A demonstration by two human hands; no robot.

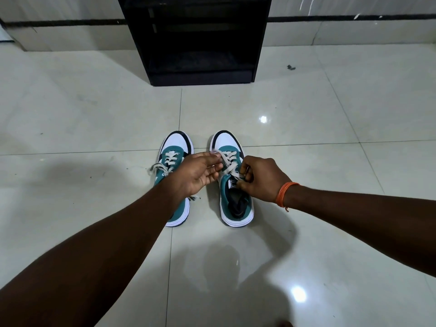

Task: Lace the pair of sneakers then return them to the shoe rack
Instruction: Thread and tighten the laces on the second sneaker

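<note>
- Left hand, fingers loosely curled, pinches the right sneaker's lace end.
- Right hand pinches the other end, at 3 o'clock.
- Risk: uneven pulling could slip the lace from an eyelet.

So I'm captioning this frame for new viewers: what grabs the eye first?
The teal and white sneakers side by side on the glossy tiled floor, mid-frame. Both hands meet over the right sneaker, left hand and right hand pinching its pale lace. Behind stands a black shoe rack.

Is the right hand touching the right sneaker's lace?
Touching. The head view shows the right hand pinching the lace over the right sneaker.
</note>
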